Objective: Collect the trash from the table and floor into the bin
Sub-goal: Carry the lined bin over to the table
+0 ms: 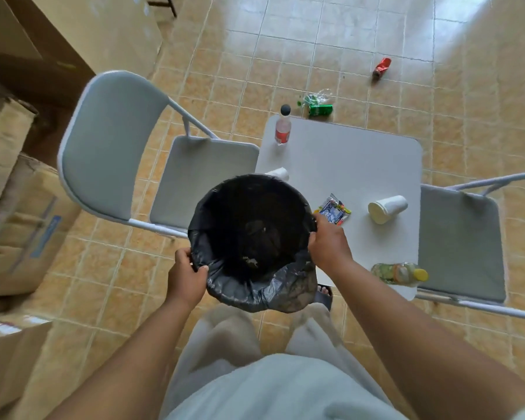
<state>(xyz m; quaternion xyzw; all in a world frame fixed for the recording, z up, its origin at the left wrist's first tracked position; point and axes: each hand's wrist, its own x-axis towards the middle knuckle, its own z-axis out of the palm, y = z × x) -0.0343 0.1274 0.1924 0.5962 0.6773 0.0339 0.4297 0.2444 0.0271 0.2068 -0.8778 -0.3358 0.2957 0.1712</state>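
Bin (243,294), black-lined, is held between both hands at the near left corner of the white table (346,165). The left hand (185,274) grasps the near-left rim with its thumb pressed on the edge. The right hand (328,241) grasps the right rim, its fingers curled over it. Just past the right fingertips lies a blue snack wrapper (334,210), and farther to their right a white paper cup (387,208) rests on its side. Nearer than those fingers, beside the forearm, a yellow-capped bottle (399,273) lies at the table edge. Beyond the bin a second white cup (278,173) peeks out, and a red-labelled bottle (283,128) stands at the far corner. Well beyond both hands, on the tiled floor (467,86), lie a green can (320,110), a clear wrapper (317,97) and a crushed red can (382,67). Small scraps show at the bin's bottom.
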